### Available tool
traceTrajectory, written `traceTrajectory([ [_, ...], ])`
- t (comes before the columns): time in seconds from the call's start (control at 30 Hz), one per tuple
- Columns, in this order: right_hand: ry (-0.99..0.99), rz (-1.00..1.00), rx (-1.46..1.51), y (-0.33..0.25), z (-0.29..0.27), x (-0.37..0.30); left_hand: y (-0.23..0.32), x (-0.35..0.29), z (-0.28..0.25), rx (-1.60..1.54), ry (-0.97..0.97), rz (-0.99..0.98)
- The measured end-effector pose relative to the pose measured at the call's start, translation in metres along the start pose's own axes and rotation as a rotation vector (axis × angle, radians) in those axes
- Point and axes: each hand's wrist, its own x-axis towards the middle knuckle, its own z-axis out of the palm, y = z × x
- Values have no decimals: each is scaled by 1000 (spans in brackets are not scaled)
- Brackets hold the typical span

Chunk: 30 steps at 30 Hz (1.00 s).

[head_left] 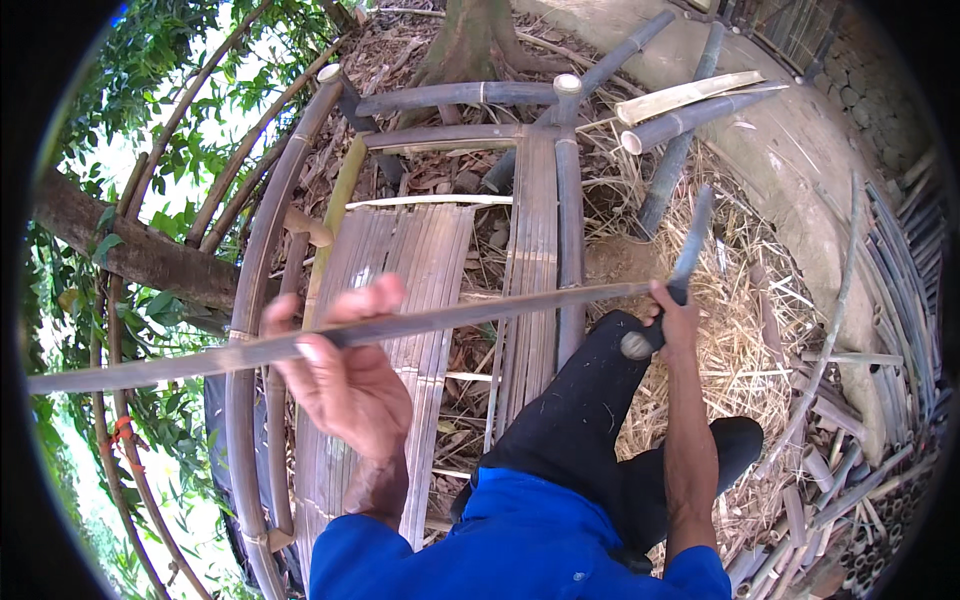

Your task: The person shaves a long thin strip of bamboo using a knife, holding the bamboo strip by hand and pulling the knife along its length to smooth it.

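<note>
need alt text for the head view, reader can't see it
A long, thin brown strip lies across the person's left hand, its near end by the right hand, which grips a knife. Beyond is a slatted bamboo frame, with pale straw-like scraps to the right.

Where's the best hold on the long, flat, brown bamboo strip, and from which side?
Probably pinch the strip along its uncovered stretch between the left hand and right hand, coming from the wearer's side, thumb and fingers opposed: it is thin and narrow there. Avoid the right end, where the right hand grips the black-handled, grey-bladed knife.
</note>
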Motion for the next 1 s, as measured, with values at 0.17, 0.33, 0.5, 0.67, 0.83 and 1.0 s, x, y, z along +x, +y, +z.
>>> traceTrajectory([
  [0.17,-300,55,-189,-15,50,-45,54,73,6,-141,-294,401],
  [0.33,-383,7,-220,-17,36,-48,140,156,18,26,-371,415],
  [0.5,-310,39,-148,-21,18,-52,111,134,2,425,-335,131],
  [0.67,-248,3,-284,-46,-21,-45,41,43,-30,582,-191,-534],
  [0.83,-214,-15,-346,-33,-37,-44,-27,-71,-127,843,-206,-725],
  [1.0,-221,27,-378,-36,-46,-48,-50,-145,-160,682,-290,-807],
])
